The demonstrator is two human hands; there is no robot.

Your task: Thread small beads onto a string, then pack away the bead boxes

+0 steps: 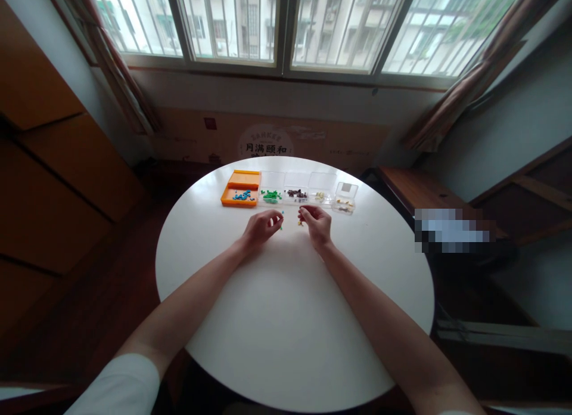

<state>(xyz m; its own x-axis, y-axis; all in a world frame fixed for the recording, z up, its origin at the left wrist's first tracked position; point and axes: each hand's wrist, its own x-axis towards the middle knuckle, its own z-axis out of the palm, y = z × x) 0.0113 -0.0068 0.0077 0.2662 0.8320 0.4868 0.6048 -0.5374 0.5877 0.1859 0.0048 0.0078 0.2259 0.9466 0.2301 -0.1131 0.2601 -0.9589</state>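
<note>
Over the far half of the white table, my left hand [263, 226] is closed, thumb and fingertips pinched together. By those fingertips show a tiny blue piece [282, 212] and a tiny green piece [281, 228]; whether they are held is too small to tell. My right hand [316, 226] faces it across a short gap, its fingers also pinched. Just under its fingertips sit small yellow pieces [300, 223]. Beyond the hands, an open orange box [227, 195] holds blue pieces [243, 195]. Beside it, open clear boxes hold green pieces [271, 195], dark pieces [296, 194] and pale pieces [319, 196].
A smaller open clear box [347, 189] with little light-coloured pieces ends the row at right. The round white table [277, 331] has a curved edge all round. A wooden desk [415, 185] stands to the right, wooden cabinets [40, 182] to the left, and a barred window behind.
</note>
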